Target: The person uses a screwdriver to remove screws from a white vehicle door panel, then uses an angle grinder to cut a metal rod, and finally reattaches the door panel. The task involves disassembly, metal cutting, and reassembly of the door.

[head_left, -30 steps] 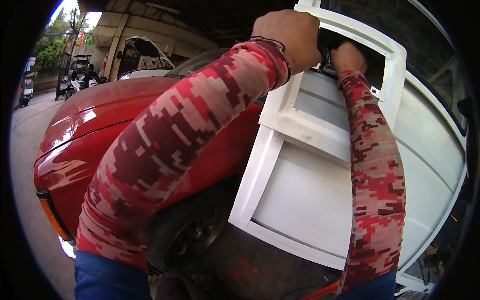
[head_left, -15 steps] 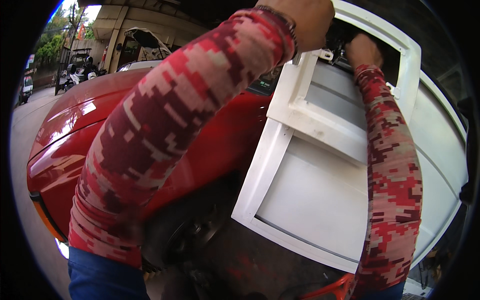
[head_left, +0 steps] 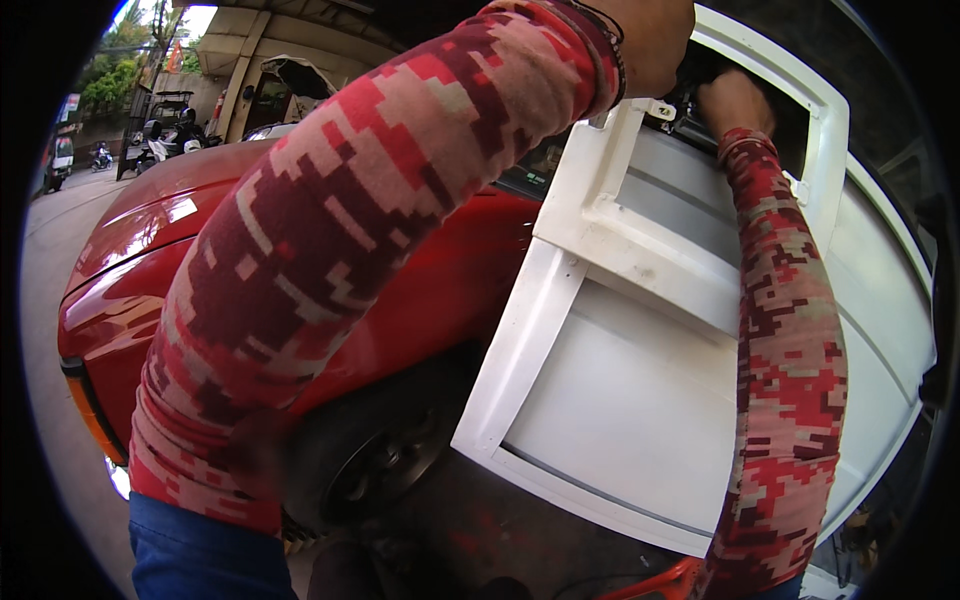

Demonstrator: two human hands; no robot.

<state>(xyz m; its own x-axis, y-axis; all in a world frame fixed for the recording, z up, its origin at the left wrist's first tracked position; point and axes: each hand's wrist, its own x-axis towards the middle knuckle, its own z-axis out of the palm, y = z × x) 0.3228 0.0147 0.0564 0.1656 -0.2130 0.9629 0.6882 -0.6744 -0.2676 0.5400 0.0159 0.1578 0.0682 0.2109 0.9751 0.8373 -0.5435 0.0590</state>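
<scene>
Overhead, in the head view, a white panel point(head_left: 630, 390) stands tilted in front of the person. The left hand point(head_left: 645, 45) is over the panel's upper left edge, partly cut off by the picture's top; its fingers are hidden, so I cannot tell whether it grips. The right hand point(head_left: 735, 103) reaches into the panel's upper opening, beside a dark piece point(head_left: 688, 125) seen there; its grip cannot be told either. Left of the panel is a red car point(head_left: 160, 215), its front wheel point(head_left: 385, 470) to the panel's lower left.
</scene>
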